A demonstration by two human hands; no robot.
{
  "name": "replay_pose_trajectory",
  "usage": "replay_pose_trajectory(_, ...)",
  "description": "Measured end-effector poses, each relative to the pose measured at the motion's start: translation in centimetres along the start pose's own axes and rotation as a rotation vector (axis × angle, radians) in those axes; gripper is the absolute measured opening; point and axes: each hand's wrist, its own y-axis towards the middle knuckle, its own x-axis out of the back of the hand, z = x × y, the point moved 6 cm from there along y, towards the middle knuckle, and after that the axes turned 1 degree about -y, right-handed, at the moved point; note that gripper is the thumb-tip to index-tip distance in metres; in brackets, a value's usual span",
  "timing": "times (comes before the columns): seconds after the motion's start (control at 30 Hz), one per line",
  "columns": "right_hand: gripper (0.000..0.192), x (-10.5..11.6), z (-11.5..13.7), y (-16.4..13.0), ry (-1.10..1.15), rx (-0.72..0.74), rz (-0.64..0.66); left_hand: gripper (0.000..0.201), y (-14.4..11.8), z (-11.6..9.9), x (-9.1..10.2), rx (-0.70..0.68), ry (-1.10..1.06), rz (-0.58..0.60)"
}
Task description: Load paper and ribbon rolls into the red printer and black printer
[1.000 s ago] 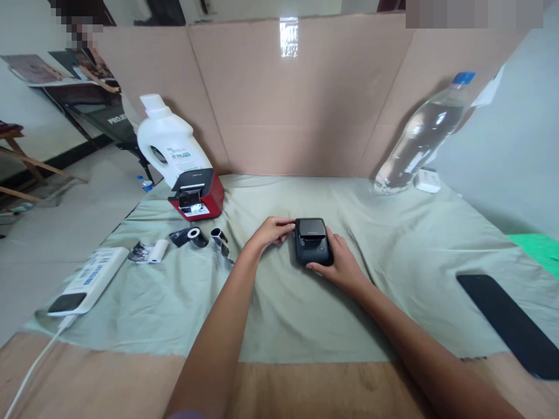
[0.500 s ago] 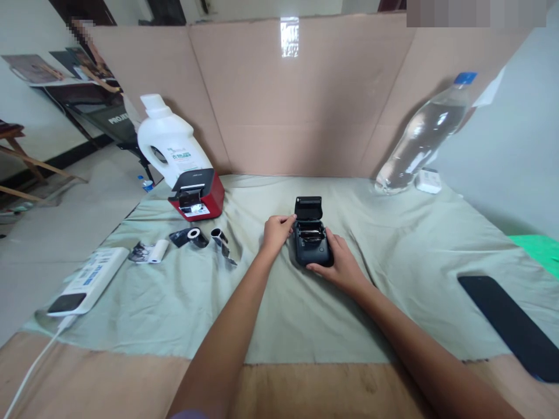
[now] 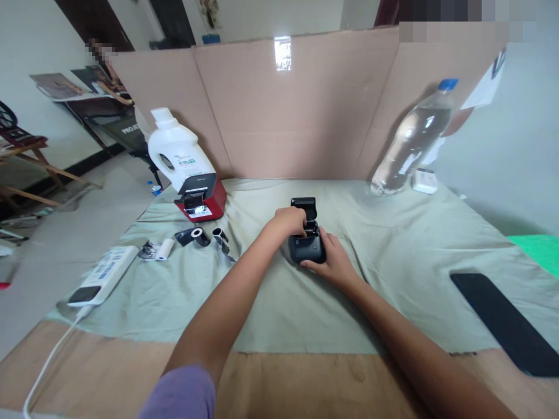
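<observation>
Printer: small black plastic label printer (image 3: 307, 249), mid-cloth, lid up.
Left hand (image 3: 290, 222): fingers curled into the open paper bay.
Right hand (image 3: 331, 262): gripping the printer's near right side.

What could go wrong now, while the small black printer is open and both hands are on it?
The left hand reaches into the open black printer; its raised lid might be strained or shut on fingers. The right hand steadies the printer on wrinkled cloth, so it could slide.
</observation>
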Motion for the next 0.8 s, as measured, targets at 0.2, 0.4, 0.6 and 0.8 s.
replay_pose_trajectory(0.2,0.105,-0.2,-0.4,-0.1,0.011,0.018,-0.016,0.019,-0.8,-0.8,1.3,-0.1,0.012,-0.101)
replay_pose_trajectory(0.4,0.104,-0.3,-0.6,0.1,0.012,0.036,-0.009,0.033,-8.0,4.8,5.6,-0.063,-0.47,-0.513)
replay_pose_trajectory(0.6,0.103,-0.2,-0.5,0.2,0.002,0.029,0.001,0.038,-20.6,17.0,6.7,0.311,-0.662,-0.948)
replay_pose_trajectory(0.8,0.102,-0.4,-0.8,0.1,-0.008,0.048,-0.01,0.042,-23.8,23.6,2.3,0.547,-0.518,-0.755)
